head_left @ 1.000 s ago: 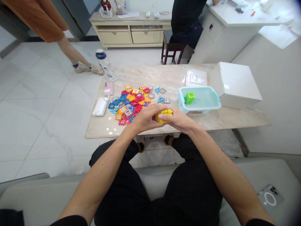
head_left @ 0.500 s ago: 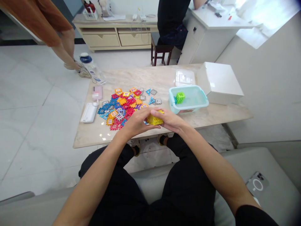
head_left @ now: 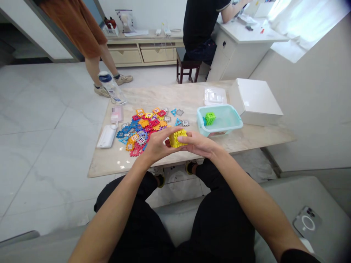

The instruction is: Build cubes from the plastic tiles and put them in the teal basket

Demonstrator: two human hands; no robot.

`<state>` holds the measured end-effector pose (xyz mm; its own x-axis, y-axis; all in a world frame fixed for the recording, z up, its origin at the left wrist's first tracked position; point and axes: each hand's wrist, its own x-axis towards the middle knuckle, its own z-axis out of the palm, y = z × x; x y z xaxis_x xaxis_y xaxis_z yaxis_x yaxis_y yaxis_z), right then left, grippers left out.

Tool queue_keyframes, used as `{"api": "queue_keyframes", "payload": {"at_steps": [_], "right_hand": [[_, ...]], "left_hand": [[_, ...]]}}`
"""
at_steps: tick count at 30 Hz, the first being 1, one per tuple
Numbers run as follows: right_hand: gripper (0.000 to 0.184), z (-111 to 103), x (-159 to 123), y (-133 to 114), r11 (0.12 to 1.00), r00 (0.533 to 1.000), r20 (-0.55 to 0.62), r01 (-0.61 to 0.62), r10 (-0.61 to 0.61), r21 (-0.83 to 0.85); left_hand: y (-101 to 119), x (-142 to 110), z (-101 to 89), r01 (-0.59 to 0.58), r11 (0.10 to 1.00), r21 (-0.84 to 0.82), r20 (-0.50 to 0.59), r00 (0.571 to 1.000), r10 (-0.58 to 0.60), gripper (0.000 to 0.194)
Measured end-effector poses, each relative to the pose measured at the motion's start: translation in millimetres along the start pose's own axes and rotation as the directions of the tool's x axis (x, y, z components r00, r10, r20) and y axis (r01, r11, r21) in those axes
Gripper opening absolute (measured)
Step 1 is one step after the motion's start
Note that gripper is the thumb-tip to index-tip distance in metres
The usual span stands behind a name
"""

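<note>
Both my hands grip a yellow cube of interlocking toy pieces (head_left: 178,138) above the near edge of the table. My left hand (head_left: 157,144) has its thumb and fingers wrapped around the cube's left side. My right hand (head_left: 199,143) closes on the right side, its thumb lying across the face towards me. Just beyond my left hand spreads a heap of flat interlocking pieces (head_left: 145,124) in red, blue, orange and other colours. To the right stands a light teal basket (head_left: 229,122) holding a green block (head_left: 210,118) and something blue beside it.
A water bottle (head_left: 112,87), a pink packet (head_left: 117,114) and a white device (head_left: 106,136) lie along the table's left side. A clear lid (head_left: 215,96) and a white box (head_left: 257,98) are at the back right. One person stands at far left; another sits on a stool (head_left: 189,64).
My right thumb has moved down from the cube's top to its near face, and more of the cube shows. The standing person has shifted right. The whole view has tilted slightly.
</note>
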<state>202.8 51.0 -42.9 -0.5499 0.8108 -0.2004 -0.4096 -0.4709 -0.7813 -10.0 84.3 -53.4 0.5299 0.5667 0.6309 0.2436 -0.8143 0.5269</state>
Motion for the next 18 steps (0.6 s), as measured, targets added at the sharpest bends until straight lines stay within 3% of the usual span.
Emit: {"api": "queue_keyframes", "payload": {"at_steps": [4,11,18], "right_hand": [[0.050,-1,2,5,1.000,1.000,-0.017,-0.023,0.023,0.009],[0.060,-4,12,14,0.999,0.994,-0.112,-0.018,0.013,-0.039],[0.055,-2,16,22,0.988,0.990,-0.134,0.027,-0.047,-0.151]], "left_hand": [[1,-5,-2.2,0.039,0.999,-0.012,0.046,0.998,-0.038,0.054],[-5,-8,1.1,0.253,0.958,-0.132,0.130,0.963,-0.236,0.067],[-8,-12,1.1,0.271,0.946,-0.178,0.185,0.953,-0.238,0.069]]}}
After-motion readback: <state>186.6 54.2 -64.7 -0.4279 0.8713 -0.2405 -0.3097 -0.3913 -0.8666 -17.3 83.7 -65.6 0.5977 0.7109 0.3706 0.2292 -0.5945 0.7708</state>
